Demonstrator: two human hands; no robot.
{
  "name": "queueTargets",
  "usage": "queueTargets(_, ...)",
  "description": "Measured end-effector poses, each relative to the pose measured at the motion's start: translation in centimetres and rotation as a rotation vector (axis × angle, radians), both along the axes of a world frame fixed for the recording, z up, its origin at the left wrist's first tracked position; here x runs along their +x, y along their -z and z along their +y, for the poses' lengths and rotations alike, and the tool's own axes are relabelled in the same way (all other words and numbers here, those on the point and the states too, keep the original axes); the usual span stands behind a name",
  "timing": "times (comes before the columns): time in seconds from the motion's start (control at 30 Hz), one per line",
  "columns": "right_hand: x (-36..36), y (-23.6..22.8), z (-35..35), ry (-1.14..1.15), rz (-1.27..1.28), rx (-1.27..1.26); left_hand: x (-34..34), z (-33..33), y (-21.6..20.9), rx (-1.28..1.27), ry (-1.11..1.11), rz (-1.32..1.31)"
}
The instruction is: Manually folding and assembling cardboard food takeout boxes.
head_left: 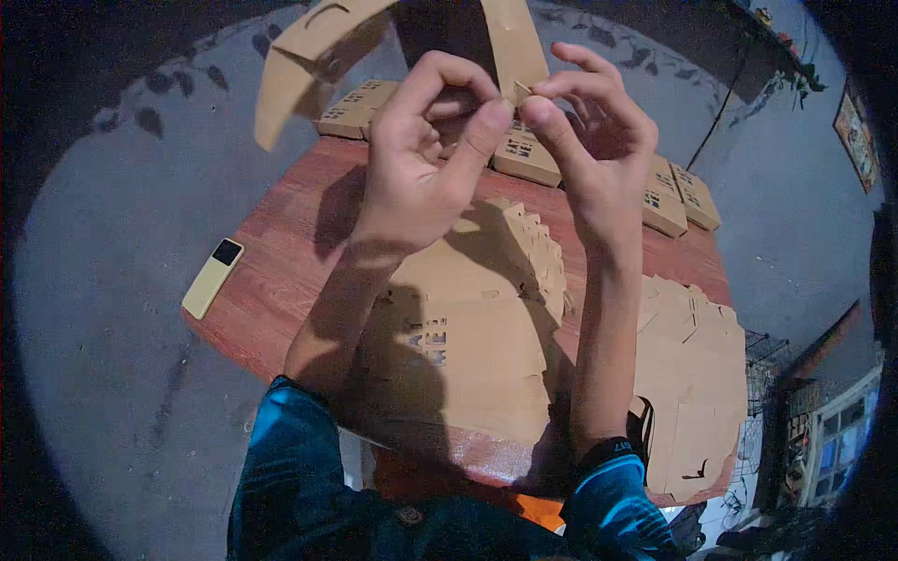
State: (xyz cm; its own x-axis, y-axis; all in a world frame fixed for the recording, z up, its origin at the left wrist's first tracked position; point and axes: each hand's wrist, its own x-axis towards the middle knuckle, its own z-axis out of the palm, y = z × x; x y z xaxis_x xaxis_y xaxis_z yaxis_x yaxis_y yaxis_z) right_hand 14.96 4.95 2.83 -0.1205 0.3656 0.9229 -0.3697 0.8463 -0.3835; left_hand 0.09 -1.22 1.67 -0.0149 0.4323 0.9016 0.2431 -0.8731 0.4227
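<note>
My left hand (412,159) and my right hand (603,131) are raised over the table with their fingertips close together. A small tan cardboard scrap (520,91) shows between them, pinched by the thumb and forefinger of both hands. The other fingers of my right hand are spread, while those of my left are curled. Below the hands lies a fanned stack of flat brown die-cut box blanks (468,374) with cut-out letters. To its right is a second pile of cardboard blanks (697,383).
A big cardboard carton (513,42) with raised flaps stands at the far edge. Several folded brown boxes (528,159) line the back of the reddish wooden table (281,252). A yellowish phone (213,279) lies at the left corner. A wire rack (762,374) stands beyond the right edge.
</note>
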Motion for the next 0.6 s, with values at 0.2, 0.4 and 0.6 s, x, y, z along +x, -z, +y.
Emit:
queueTargets(0.2,1.0,-0.9,0.6,0.449,-0.062,0.478,0.8,0.1,-0.2,-0.009,0.146,-0.197)
queueTargets(0.4,1.7,-1.9,-1.4,0.539,-0.243,0.521,0.0,-0.6,-0.4,-0.104,0.139,-0.1)
queueTargets(0.6,2.4,-1.5,-1.7,0.133,-0.274,0.164,1.1,-0.8,-0.1,-0.063,0.326,-0.119)
